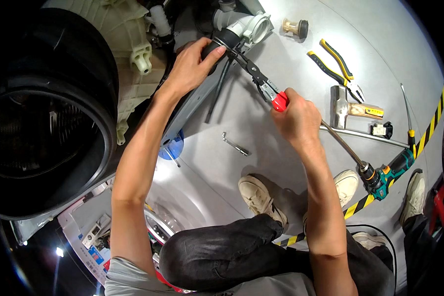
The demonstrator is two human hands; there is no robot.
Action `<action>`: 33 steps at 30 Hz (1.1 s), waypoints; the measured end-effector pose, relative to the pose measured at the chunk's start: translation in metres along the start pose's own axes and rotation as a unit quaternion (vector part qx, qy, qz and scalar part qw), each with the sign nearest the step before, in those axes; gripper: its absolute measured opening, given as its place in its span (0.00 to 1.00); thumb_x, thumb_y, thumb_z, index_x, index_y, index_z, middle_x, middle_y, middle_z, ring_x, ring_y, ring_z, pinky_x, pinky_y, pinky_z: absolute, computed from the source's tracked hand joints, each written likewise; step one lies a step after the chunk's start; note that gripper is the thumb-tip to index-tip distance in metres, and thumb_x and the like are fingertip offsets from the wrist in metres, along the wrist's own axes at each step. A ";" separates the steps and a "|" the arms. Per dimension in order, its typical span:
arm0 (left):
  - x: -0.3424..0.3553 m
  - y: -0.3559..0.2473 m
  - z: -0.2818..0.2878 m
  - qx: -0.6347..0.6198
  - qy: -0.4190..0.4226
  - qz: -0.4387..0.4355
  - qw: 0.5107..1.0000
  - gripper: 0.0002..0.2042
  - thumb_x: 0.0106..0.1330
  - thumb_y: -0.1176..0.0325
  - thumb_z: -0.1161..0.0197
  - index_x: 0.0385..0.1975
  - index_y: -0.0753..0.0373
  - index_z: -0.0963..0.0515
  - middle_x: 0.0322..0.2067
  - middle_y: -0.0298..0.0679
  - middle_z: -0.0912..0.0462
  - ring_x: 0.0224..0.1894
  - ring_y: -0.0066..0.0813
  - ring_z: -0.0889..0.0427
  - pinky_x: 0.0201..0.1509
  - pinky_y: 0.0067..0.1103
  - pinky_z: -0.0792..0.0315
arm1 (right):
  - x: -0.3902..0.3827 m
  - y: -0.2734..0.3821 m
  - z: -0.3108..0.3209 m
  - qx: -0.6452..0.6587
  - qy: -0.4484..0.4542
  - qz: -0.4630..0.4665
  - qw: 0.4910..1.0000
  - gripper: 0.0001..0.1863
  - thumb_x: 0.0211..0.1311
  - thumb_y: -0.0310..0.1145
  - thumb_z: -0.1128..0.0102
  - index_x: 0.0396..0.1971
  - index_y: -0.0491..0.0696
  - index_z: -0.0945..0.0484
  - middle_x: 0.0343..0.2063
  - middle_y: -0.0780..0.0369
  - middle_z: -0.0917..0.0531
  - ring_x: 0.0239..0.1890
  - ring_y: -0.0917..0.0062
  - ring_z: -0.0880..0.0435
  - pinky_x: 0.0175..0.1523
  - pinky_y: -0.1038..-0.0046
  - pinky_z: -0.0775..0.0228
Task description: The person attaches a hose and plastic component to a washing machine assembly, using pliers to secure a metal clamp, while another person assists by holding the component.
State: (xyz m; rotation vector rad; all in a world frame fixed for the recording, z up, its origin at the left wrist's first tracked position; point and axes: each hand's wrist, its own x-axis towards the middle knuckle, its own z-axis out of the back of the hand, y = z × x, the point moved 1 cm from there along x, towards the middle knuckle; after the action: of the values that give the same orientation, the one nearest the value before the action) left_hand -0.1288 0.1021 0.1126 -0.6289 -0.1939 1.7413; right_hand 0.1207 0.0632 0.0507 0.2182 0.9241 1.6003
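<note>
Red-handled pliers (268, 90) are filling the right hand (301, 118), its fingers wrapping shut around the grips; the jaws are reaching toward the black rubber hose (227, 38), though whether they are biting I cannot tell. The left hand (190, 65) is gripping that hose, thumb pressing on the near side, where it is joining a white plastic housing (240, 24). Farther out, a small angled wrench (237, 146) is lying on the grey floor (207, 170), while yellow-and-black pliers (348, 79), a hammer (339, 106) and a green drill (384, 176) are resting to the right. Leftward, a big black drum (79, 54) is looming.
</note>
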 end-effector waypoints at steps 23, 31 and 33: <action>0.001 0.015 -0.003 0.058 -0.029 -0.058 0.996 0.25 0.70 0.50 0.42 0.51 0.69 0.26 0.42 0.59 0.19 0.48 0.59 0.22 0.50 0.39 0.29 | 0.018 -0.004 0.013 0.032 0.110 -0.026 0.993 0.16 0.50 0.41 0.38 0.35 0.47 0.17 0.29 0.49 0.15 0.38 0.53 0.16 0.46 0.56 0.26; -0.001 0.016 -0.020 0.126 -0.078 -0.111 0.983 0.20 0.70 0.52 0.42 0.46 0.65 0.24 0.41 0.56 0.20 0.47 0.56 0.24 0.50 0.40 0.30 | 0.043 -0.017 0.046 -0.109 0.069 0.052 0.990 0.15 0.51 0.39 0.38 0.37 0.48 0.17 0.30 0.51 0.14 0.37 0.55 0.15 0.45 0.58 0.24; -0.001 0.014 -0.018 0.100 -0.092 -0.114 0.984 0.20 0.70 0.51 0.42 0.45 0.66 0.24 0.40 0.56 0.21 0.46 0.56 0.24 0.50 0.40 0.30 | 0.043 -0.021 0.038 -0.080 0.078 0.057 0.992 0.15 0.51 0.39 0.38 0.37 0.48 0.17 0.30 0.50 0.15 0.38 0.55 0.15 0.45 0.58 0.24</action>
State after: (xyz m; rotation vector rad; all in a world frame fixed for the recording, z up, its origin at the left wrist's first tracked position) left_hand -0.1313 0.0937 0.0914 -0.2858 -0.2074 1.5709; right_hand 0.1479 0.1173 0.0470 0.0343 0.9094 1.8094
